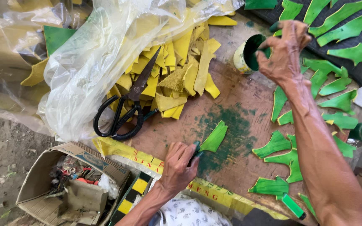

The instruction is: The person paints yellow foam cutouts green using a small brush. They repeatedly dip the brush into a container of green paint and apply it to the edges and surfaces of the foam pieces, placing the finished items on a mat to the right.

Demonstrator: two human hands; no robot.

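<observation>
Left hand [177, 165] pinches the near end of a green leather piece [214, 137], fingers clamped on it, fingertips stained green; the piece lies flat on the wooden board [227, 88], pointing away from the fingers over a green paint smear. Right hand [282, 50] is over the paint tin [248, 54], fingers curled together around something small and dark at the tin's rim; can't tell what it is. Tin is round, cream outside, green inside, directly under those fingertips. Right of the right-hand fingers: a black tray [357, 71] with painted green pieces laid out. Along the right forearm, more green pieces [290, 159] lie on the board. Left of the right-hand fingers: a pile of yellow leather scraps [177, 79], with black scissors [126, 109] lying on it, blades shut. Further left, a clear plastic bag [89, 58] lies over the scraps. Just below the left-hand fingers: a yellow strip [135, 157] with red lettering along the board edge. Left of that wrist: an open cardboard box [68, 184] of odds and ends, with a blue oval label on the flap.
</observation>
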